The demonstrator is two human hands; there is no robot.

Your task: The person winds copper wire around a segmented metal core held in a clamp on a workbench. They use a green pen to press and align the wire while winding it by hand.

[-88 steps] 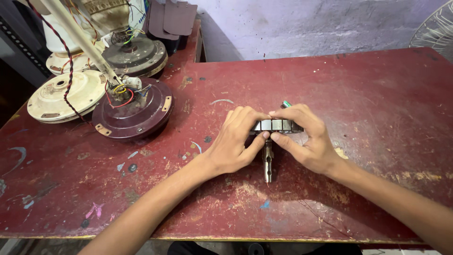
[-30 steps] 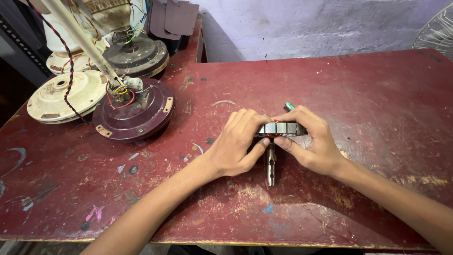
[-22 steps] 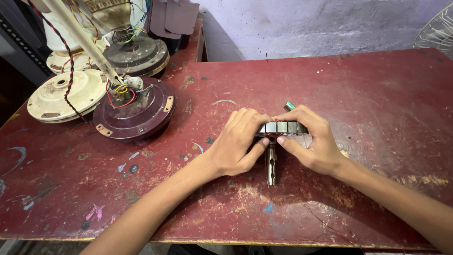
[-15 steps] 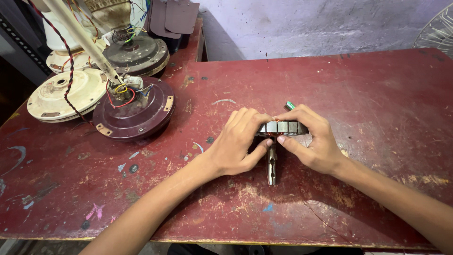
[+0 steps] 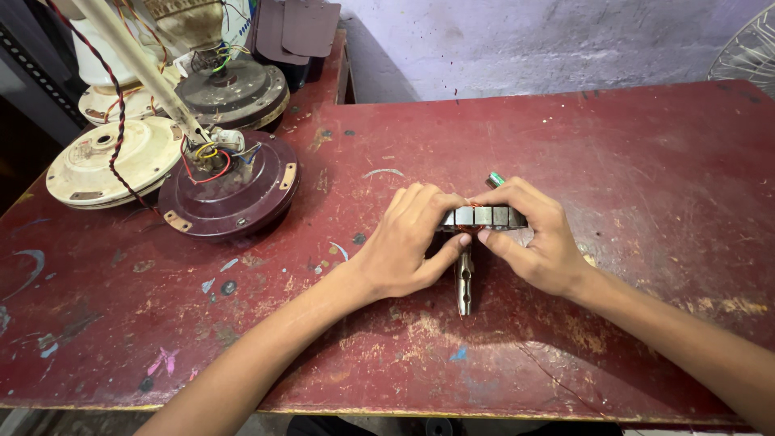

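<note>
Both my hands grip a round metal fan stator (image 5: 483, 216), its laminated grey rim showing between my fingers and copper winding peeking out. My left hand (image 5: 408, 242) wraps its left side, thumb pressed under the rim. My right hand (image 5: 537, 238) holds the right side, thumb meeting the left thumb. A steel shaft (image 5: 463, 281) sticks out of the stator toward me and lies along the worn red table (image 5: 646, 161). A small green-tipped piece (image 5: 494, 179) pokes out just beyond my right fingers.
A maroon ceiling-fan motor housing (image 5: 230, 190) with coloured wires and a pale downrod (image 5: 137, 64) lies at the left. A cream housing (image 5: 109, 157) and a dark one (image 5: 234, 93) sit behind it. A fan grille (image 5: 747, 48) shows at the far right corner.
The stator and both hands have shifted slightly to the right and nearer; the grip is unchanged.
</note>
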